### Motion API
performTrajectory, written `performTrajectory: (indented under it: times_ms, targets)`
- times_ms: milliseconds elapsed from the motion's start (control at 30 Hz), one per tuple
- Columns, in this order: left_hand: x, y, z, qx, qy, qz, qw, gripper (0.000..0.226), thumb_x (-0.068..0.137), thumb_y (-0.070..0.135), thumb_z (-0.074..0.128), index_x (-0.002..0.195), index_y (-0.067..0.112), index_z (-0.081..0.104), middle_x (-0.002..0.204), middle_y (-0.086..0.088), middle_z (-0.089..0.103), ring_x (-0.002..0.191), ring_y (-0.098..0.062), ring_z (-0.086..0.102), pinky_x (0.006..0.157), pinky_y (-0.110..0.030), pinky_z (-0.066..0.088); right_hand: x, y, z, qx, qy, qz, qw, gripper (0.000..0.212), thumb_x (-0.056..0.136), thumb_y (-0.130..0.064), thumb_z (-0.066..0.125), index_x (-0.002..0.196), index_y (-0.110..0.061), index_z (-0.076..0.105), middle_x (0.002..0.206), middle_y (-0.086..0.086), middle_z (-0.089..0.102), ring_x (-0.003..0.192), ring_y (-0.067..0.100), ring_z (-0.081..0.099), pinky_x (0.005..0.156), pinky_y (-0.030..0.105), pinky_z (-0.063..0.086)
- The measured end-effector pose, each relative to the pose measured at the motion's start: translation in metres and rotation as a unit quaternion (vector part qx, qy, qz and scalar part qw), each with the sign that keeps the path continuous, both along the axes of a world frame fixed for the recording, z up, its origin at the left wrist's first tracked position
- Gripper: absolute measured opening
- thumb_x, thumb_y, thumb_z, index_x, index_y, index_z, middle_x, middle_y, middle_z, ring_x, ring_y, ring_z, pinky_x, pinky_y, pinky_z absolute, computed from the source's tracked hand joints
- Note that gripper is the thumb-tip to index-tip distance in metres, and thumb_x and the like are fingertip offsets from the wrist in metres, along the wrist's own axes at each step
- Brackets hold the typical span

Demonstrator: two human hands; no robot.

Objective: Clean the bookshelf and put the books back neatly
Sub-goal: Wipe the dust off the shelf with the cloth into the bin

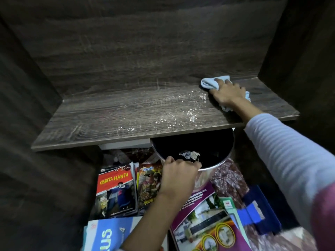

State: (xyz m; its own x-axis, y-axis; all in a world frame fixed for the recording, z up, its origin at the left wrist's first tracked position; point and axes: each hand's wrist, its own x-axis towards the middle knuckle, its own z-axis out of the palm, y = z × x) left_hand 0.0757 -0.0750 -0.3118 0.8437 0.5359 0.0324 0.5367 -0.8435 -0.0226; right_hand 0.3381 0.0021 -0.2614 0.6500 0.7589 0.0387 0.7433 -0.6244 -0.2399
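Lying loose on the floor nearest the camera are the books: a blue one (pixel 107 236) at the bottom edge, a purple one (pixel 203 220) beside it, and a red-covered one titled "CERITA HANTU" (pixel 116 189) just behind. A dark blue case (pixel 261 211) sits to the right of them. Above the pile, the person's left hand (pixel 178 173) curls its fingers over the near rim of a round metal bin (pixel 217 164), gripping it. The bin is dark inside and holds a small crumpled scrap (pixel 189 154); its far side is tucked under the front edge of the shelf (pixel 108 124). That dark wood-grain board carries no books and is speckled with white dust (pixel 181 113), thickest toward its right half. At the far right of the shelf, close to the back panel, the right hand (pixel 227 92), reaching out of a striped sleeve (pixel 282 147), lies palm down with fingers spread, pressing a light blue cloth (pixel 210 82) flat against the board.
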Motion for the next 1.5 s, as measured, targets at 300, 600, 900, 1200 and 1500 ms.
performTrajectory:
  times_ms: [300, 600, 900, 1200, 1500]
  targets:
    - [-0.002, 0.005, -0.002, 0.004, -0.01, 0.03, 0.999, 0.023, 0.087, 0.01, 0.053, 0.106, 0.023, 0.059, 0.095, 0.0, 0.07, 0.095, -0.022, 0.064, 0.092, -0.034, 0.036, -0.014, 0.006, 0.003, 0.053, 0.032, 0.07, 0.996, 0.045, 0.094, -0.046, 0.038, 0.138, -0.035, 0.04, 0.146, 0.006, 0.042, 0.132, 0.033, 0.035, 0.105, 0.045, 0.024]
    - [-0.002, 0.004, -0.002, -0.013, -0.037, 0.025, 0.999, 0.022, 0.084, 0.008, 0.057, 0.1, 0.021, 0.063, 0.091, -0.001, 0.072, 0.091, -0.024, 0.066, 0.091, -0.035, 0.038, -0.042, 0.012, 0.018, 0.129, 0.273, 0.14, 0.943, 0.044, 0.066, -0.049, 0.055, 0.109, -0.051, 0.062, 0.119, -0.014, 0.064, 0.114, 0.015, 0.055, 0.105, 0.038, 0.037]
    - [0.003, 0.002, -0.002, 0.0, -0.01, 0.027, 1.0, 0.019, 0.091, 0.014, 0.052, 0.107, 0.023, 0.055, 0.097, 0.0, 0.069, 0.094, -0.021, 0.062, 0.09, -0.033, 0.034, -0.063, -0.009, 0.014, 0.189, 0.393, 0.19, 0.88, 0.016, 0.067, -0.02, 0.058, 0.072, -0.029, 0.07, 0.108, 0.001, 0.068, 0.106, 0.02, 0.06, 0.095, 0.027, 0.043]
    - [-0.002, -0.001, -0.003, -0.01, -0.037, 0.022, 0.999, 0.013, 0.08, 0.015, 0.065, 0.09, 0.023, 0.062, 0.083, 0.002, 0.071, 0.083, -0.02, 0.066, 0.08, -0.03, 0.037, -0.085, -0.047, 0.006, 0.211, 0.439, 0.181, 0.854, 0.018, 0.049, -0.027, 0.06, 0.058, -0.021, 0.074, 0.079, 0.002, 0.073, 0.079, 0.013, 0.062, 0.083, 0.028, 0.045]
    - [-0.006, -0.008, 0.004, 0.004, -0.028, 0.012, 1.0, 0.018, 0.074, 0.031, 0.074, 0.085, 0.022, 0.063, 0.077, 0.0, 0.07, 0.075, -0.019, 0.066, 0.075, -0.029, 0.04, -0.116, -0.072, 0.009, 0.349, 0.495, 0.094, 0.79, 0.01, 0.061, -0.011, 0.058, 0.052, -0.011, 0.052, 0.049, -0.008, 0.052, 0.056, 0.006, 0.046, 0.056, 0.022, 0.035]
